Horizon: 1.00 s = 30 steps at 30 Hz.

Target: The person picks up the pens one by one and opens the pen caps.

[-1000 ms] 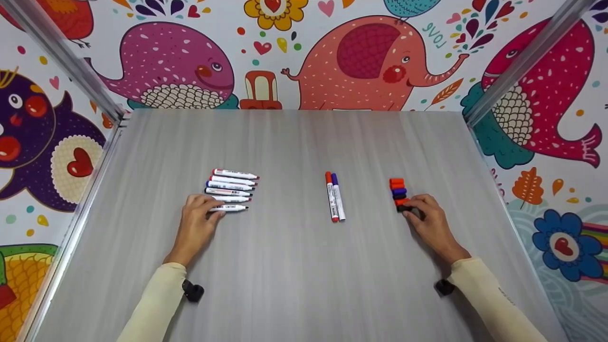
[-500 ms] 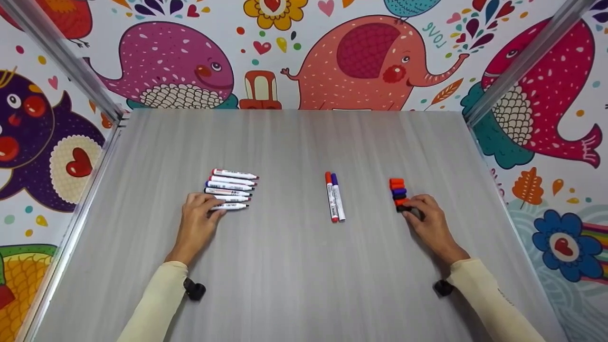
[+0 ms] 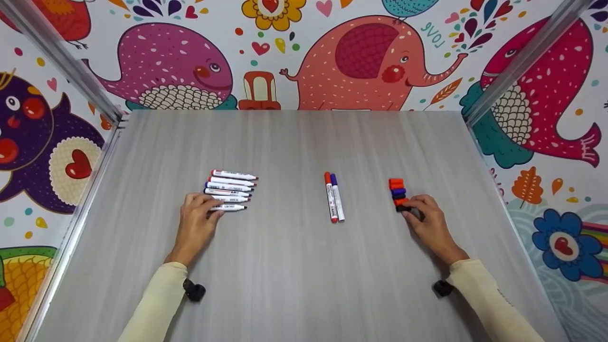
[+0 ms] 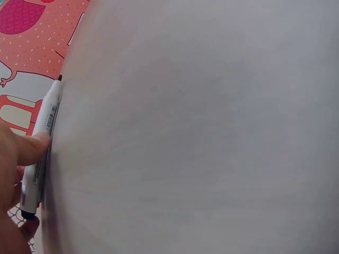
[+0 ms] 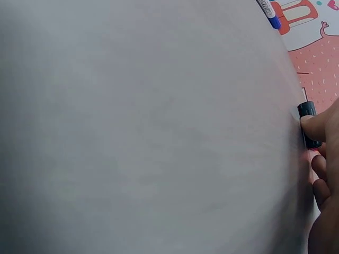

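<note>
My left hand point(image 3: 195, 228) pinches an uncapped black marker point(image 3: 232, 207) near its rear end, at the near end of a row of uncapped markers point(image 3: 231, 186). In the left wrist view, the thumb lies along the white barrel point(image 4: 46, 119), and the dark tip points away from the hand. On the right side, my right hand point(image 3: 431, 228) pinches a black marker cap point(image 3: 402, 208) between thumb and finger. That cap is nearest to me in a column of red, blue and black caps point(image 3: 399, 192). Fingers partly cover both held things.
Two capped markers, one red point(image 3: 331, 197) and one blue point(image 3: 337, 197), lie side by side between the hands. The grey table point(image 3: 294, 266) meets a patterned wall point(image 3: 266, 52) at the back. Metal posts point(image 3: 71, 61) stand at its far corners.
The marker in my left hand shifted slightly away from me, then back. My right hand stays on the black cap, and the other markers and caps keep their places.
</note>
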Each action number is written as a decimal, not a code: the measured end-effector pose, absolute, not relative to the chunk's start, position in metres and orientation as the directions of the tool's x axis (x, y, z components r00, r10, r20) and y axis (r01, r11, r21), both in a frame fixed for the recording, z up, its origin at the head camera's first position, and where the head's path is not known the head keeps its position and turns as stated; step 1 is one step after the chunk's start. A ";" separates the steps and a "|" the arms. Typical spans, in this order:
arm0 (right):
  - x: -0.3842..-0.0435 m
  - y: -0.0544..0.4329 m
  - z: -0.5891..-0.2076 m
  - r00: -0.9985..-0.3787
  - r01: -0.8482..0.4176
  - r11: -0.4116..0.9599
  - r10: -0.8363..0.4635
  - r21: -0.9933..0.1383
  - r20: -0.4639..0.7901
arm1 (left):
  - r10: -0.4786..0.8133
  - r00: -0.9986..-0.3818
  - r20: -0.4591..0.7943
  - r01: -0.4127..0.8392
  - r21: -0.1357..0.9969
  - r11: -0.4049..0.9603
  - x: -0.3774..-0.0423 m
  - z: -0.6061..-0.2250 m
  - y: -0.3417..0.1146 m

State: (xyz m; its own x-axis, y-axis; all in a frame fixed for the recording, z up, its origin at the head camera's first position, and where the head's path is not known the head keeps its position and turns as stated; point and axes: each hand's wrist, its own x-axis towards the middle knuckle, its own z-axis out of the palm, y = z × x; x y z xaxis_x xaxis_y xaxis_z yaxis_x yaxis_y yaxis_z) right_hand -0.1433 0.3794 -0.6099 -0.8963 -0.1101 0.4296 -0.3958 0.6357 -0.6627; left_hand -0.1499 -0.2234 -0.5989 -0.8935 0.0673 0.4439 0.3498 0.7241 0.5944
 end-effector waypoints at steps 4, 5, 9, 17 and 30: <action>-0.143 0.380 -0.610 -0.897 -0.394 0.637 -0.108 -0.663 0.429 | 0.063 -0.898 0.436 0.342 0.599 0.724 -0.149 -0.599 -0.225; -0.143 0.380 -0.610 -0.897 -0.393 0.637 -0.108 -0.663 0.429 | 0.061 -0.900 0.431 0.337 0.601 0.724 -0.149 -0.599 -0.225; -0.142 0.379 -0.610 -0.896 -0.396 0.635 -0.107 -0.664 0.432 | 0.063 -0.908 0.413 0.324 0.601 0.730 -0.148 -0.599 -0.225; -0.144 0.379 -0.609 -0.887 -0.412 0.620 -0.104 -0.668 0.451 | 0.067 -0.899 0.432 0.340 0.595 0.728 -0.148 -0.599 -0.225; -0.129 0.351 -0.566 -0.887 -0.397 0.564 -0.035 -0.724 0.460 | 0.039 -0.913 0.407 0.306 0.618 0.724 -0.141 -0.590 -0.218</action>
